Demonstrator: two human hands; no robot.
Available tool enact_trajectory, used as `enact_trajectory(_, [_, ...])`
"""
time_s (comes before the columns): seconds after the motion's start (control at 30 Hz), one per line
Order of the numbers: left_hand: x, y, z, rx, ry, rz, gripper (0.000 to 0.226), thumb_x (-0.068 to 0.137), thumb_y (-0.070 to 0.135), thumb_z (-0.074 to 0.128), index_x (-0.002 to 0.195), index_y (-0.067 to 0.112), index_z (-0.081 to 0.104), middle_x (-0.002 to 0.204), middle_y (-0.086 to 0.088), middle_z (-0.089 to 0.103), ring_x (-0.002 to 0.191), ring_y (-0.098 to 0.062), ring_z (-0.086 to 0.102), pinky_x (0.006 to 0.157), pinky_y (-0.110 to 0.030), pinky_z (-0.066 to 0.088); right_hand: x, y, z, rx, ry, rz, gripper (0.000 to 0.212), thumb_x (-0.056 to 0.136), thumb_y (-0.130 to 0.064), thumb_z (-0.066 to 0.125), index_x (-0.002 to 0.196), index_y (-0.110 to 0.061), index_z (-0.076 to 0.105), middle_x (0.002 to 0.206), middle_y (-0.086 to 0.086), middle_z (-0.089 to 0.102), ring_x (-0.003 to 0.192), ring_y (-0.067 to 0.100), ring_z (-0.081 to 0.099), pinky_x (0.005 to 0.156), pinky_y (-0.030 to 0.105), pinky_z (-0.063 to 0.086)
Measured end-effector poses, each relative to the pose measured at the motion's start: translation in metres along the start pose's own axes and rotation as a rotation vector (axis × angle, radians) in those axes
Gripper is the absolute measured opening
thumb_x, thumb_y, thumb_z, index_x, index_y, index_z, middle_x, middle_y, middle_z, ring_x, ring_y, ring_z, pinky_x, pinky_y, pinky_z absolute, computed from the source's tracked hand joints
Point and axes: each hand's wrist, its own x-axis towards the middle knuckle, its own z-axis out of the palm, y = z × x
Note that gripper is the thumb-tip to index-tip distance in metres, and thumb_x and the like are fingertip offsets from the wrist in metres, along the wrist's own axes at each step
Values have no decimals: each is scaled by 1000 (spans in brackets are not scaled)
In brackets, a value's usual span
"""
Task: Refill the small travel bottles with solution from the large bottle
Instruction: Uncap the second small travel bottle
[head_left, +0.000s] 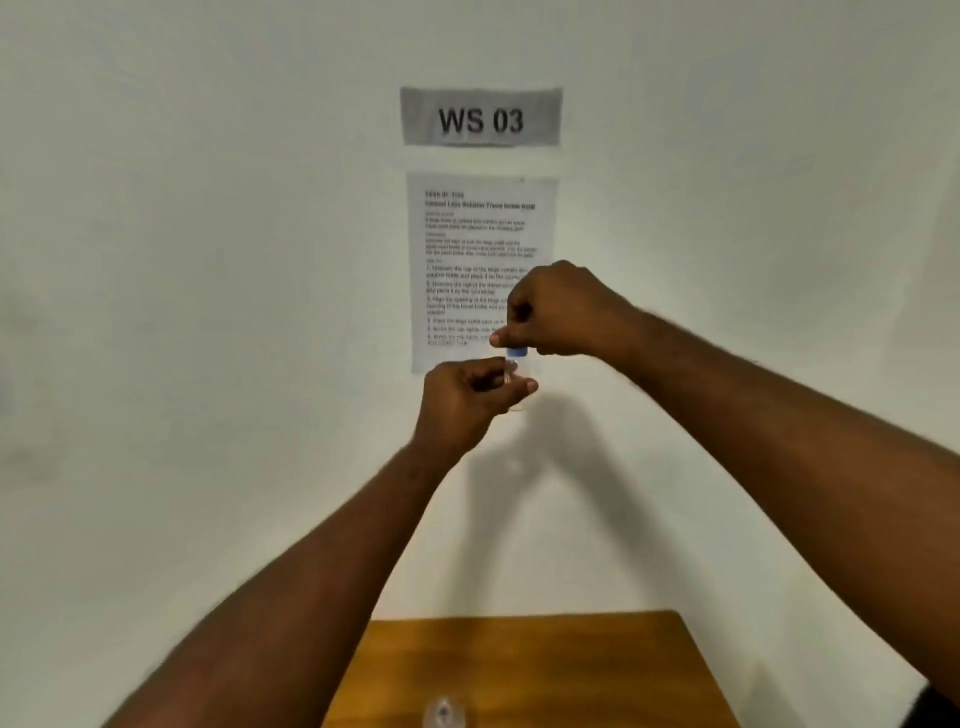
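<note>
While the left hand (462, 402) grips a small clear bottle (519, 397) high above the table (597, 670), the right hand's (566, 312) fingers (501, 340) pinch its blue cap (517, 352). I think it's a cap-twisting step; next, a steady turn.

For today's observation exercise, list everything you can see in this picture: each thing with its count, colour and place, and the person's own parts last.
Small travel bottle: one, clear, held up in front of the wall, below the cap.
Cap: one, blue, at the top of the bottle.
WS 03 sign: one, grey with black letters, high on the wall.
Instruction sheet: one, white with black text too blurred to read, under the sign.
Table: one, brown wood, bottom centre.
Clear object: one, blurred, at the table's near edge; cannot tell what it is.
Wall: white, behind everything.
Left hand: one, holds the bottle.
Right hand: one, pinches the cap.
</note>
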Motion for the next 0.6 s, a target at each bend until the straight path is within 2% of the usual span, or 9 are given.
enact_trajectory(0.1, [26,39,-11,-14,33,30,30,79,12,89,104,0,79,97,-23,79,90,-38,77,83,-49,65,22,-11,-41,26,-18,-97,15,81,-36,80,77,-23,75,72,-8,74,61,7,71,69,30,61])
enact_trajectory(0.17, [38,54,-17,-2,32,48,29,79,11,89,103,-2,79,98,-23,79,86,-33,79,80,-46,66,33,-12,-60,52,-66,-152,6,85,-27,78,87,-21,76,78,-9,75,66,5,72,73,29,61])
enact_trajectory(0.27, [47,66,-25,31,34,64,23,77,14,91,95,4,81,88,-17,80,74,-21,76,70,-36,66,40,-10,-76,95,-146,-202,22,84,-17,78,104,-25,76,96,-16,74,79,-8,68,67,12,51])
enact_trajectory(0.33, [49,69,-27,30,27,71,19,76,17,92,89,8,81,78,-9,78,69,-17,75,65,-27,63,42,-7,-79,168,-155,-194,30,84,-20,79,112,-29,72,103,-17,73,84,-7,68,62,8,50])
enact_trajectory(0.4, [50,70,-27,19,21,64,19,74,18,93,85,9,80,73,-5,76,67,-16,74,63,-25,61,42,-7,-77,222,-91,-155,27,84,-36,79,109,-27,73,98,-11,76,82,3,72,62,14,55])
enact_trajectory(0.5, [50,69,-26,12,17,51,26,74,18,93,89,2,79,73,-4,76,68,-18,75,66,-29,62,41,-7,-72,127,-8,-103,30,82,-54,74,84,-24,76,77,-7,76,67,9,73,60,22,57])
enact_trajectory(0.53, [50,68,-25,12,12,47,26,74,17,93,89,1,79,74,-5,77,69,-19,75,66,-30,63,41,-7,-69,94,-5,-103,28,83,-52,74,81,-23,76,73,-6,75,64,9,72,60,23,56])
enact_trajectory(0.6, [49,66,-25,10,12,37,26,74,15,93,91,1,80,80,-11,80,72,-23,78,67,-31,64,40,-5,-67,114,-48,-136,13,88,-35,74,86,-22,76,77,-5,75,62,6,69,62,25,54])
